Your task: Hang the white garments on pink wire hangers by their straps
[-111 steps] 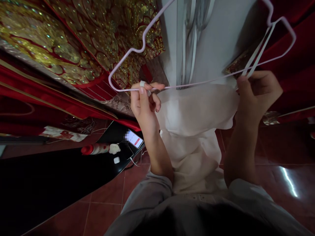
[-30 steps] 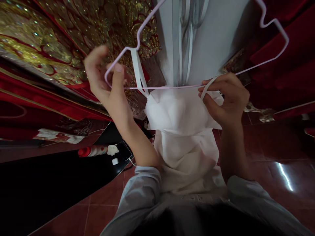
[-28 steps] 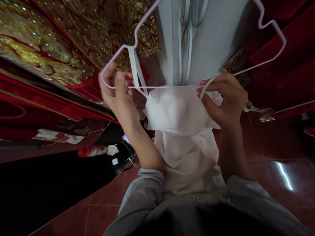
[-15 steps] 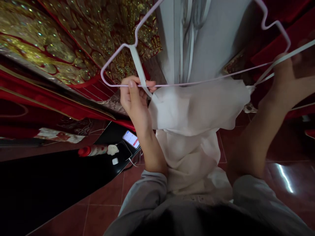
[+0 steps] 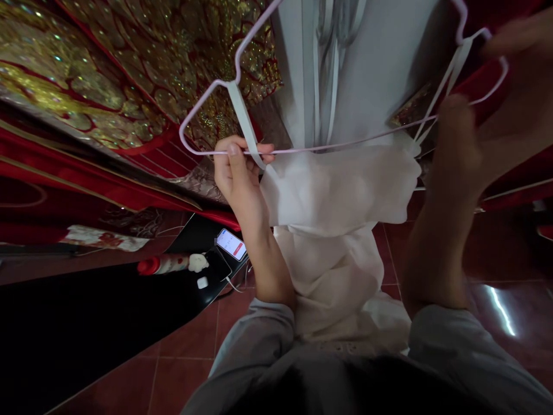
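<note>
A pale pink clothes hanger (image 5: pixel 367 140) spans the upper middle. My left hand (image 5: pixel 242 173) is closed on its bottom bar near the left end, thumb in front, next to a white strap (image 5: pixel 244 120) looped over the left notch. From the bar downward hangs a white dress (image 5: pixel 337 190) with a ruffled top. Its right strap (image 5: pixel 450 72) loops over the hanger's right notch. Blurred by motion, my right hand (image 5: pixel 488 121) is around the hanger's right end, thumb and fingers wide apart; it appears to hold nothing.
Red and gold sequinned garments (image 5: pixel 142 75) hang at the left, pale grey fabric (image 5: pixel 367 69) behind the hanger. A black table (image 5: pixel 108 323) at lower left bears a phone (image 5: pixel 232 244), a red-capped bottle (image 5: pixel 162 265) and a white earbud case (image 5: pixel 202 282). Red tiles (image 5: pixel 185 374) cover the floor.
The right strap, earlier stretched out by my right hand, now sits in the hanger's right notch. My right hand has let go and its thumb has swung left. My left hand stays nearly still.
</note>
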The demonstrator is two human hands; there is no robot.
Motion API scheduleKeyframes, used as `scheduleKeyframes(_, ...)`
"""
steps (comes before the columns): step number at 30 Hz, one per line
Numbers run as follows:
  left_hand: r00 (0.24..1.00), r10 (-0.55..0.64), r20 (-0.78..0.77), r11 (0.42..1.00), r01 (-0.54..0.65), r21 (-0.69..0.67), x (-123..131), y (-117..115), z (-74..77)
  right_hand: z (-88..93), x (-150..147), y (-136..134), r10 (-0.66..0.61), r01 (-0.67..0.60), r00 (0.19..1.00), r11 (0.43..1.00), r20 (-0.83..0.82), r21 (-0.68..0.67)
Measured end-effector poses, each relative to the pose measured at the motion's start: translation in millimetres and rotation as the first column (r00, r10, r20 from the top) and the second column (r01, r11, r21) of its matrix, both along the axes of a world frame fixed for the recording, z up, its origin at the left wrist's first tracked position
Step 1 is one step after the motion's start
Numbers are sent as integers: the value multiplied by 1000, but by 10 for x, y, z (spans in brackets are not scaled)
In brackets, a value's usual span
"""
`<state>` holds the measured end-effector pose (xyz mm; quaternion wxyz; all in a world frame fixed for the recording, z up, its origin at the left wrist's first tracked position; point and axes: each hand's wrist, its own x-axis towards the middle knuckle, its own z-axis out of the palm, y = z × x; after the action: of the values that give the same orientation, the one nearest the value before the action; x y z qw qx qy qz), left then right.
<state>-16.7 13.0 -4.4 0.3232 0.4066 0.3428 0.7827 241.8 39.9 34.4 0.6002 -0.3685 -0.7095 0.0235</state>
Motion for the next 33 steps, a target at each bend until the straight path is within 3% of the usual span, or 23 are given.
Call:
scheduleKeyframes(2,999,47,-12,999,-47,-4,29,1,-7,-129,-169,-140,53,-64,993,992,102,105)
scheduleKeyframes(5,994,107,-22,994,-106,13,69,-18,-19,-353,-379,-285,116,-88,941,991,318,-101)
scheduleKeyframes(9,985,171,-29,985,-171,-1,117,-82,-77,-568,-526,-392,-83,115,973,983,217,-142)
scheduleKeyframes(12,954,297,-34,954,-298,-25,158,-146,-73,-646,-621,-409,-88,112,984,981,154,-156)
scheduleKeyframes(14,939,343,-24,939,-342,17,178,-200,13,-683,-690,-388,-80,95,991,987,112,-128)
scheduleKeyframes(17,970,241,15,966,-241,96,153,-299,291,-726,-750,-339,-80,94,991,987,112,-130)
scheduleKeyframes(21,982,-135,132,991,132,31,-63,-377,751,-750,-716,-311,-73,88,990,989,124,-118)
scheduleKeyframes(23,949,-222,225,972,233,-21,-221,-357,875,-750,-686,-316,-73,86,990,991,124,-105)
scheduleKeyframes(24,947,-208,245,975,221,-26,-292,-333,887,-746,-676,-321,-72,86,989,991,127,-105)
scheduleKeyframes(25,954,-165,250,984,176,-25,-350,-305,865,-741,-669,-327,-72,86,989,990,128,-108)
scheduleKeyframes(27,977,16,215,999,-24,38,-410,-249,735,-722,-666,-336,-66,82,989,990,131,-115)
scheduleKeyframes(30,940,314,135,948,-317,3,-356,-206,446,-685,-667,-345,-49,65,989,991,139,-115)
scheduleKeyframes(33,894,435,108,899,-425,-103,-207,-204,220,-658,-663,-362,-48,64,990,990,131,-124)
